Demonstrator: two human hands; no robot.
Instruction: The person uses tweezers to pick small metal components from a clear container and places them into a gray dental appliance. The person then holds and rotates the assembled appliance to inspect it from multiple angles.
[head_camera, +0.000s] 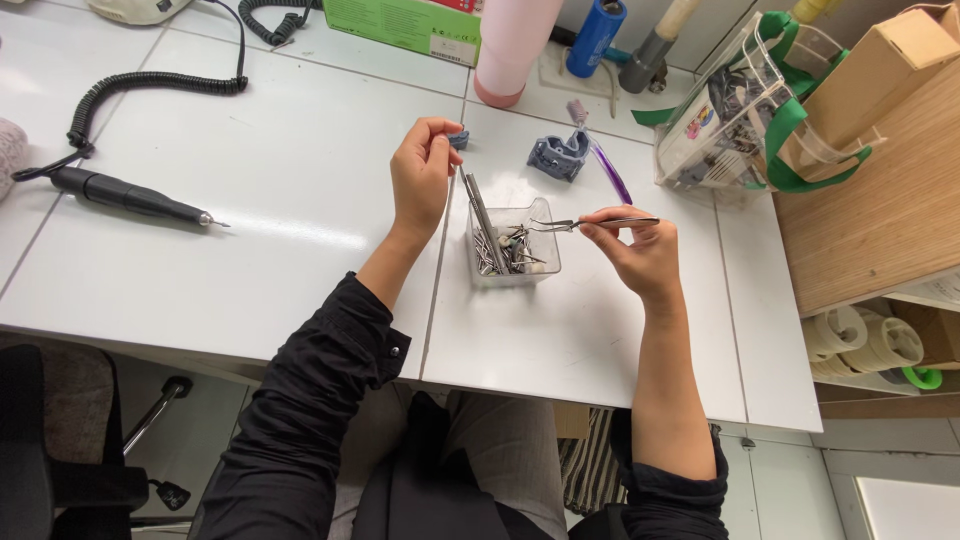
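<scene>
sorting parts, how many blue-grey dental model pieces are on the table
2: a small blue-grey piece pinched in the left hand, a larger one beyond the clear box. Others may be hidden.

The right hand (640, 252) pinched slim metal tweezers (590, 224), their tips reaching left over a small clear plastic box (514, 243) filled with metal burs and tools. The left hand (422, 178) hung just left of that box, its fingers (440, 135) closed on a small blue-grey piece (459, 139). Both sleeves were black. On the white bench (300, 200), a larger blue-grey moulded part (558, 156) lay beyond the box, beside a purple-handled brush (605, 165). Far left rested a black rotary handpiece (125, 195) with a coiled black cord (150, 85). A pink cylinder (512, 45) stood at the far edge, and a clear container with green straps (745, 110) sat to the right.
</scene>
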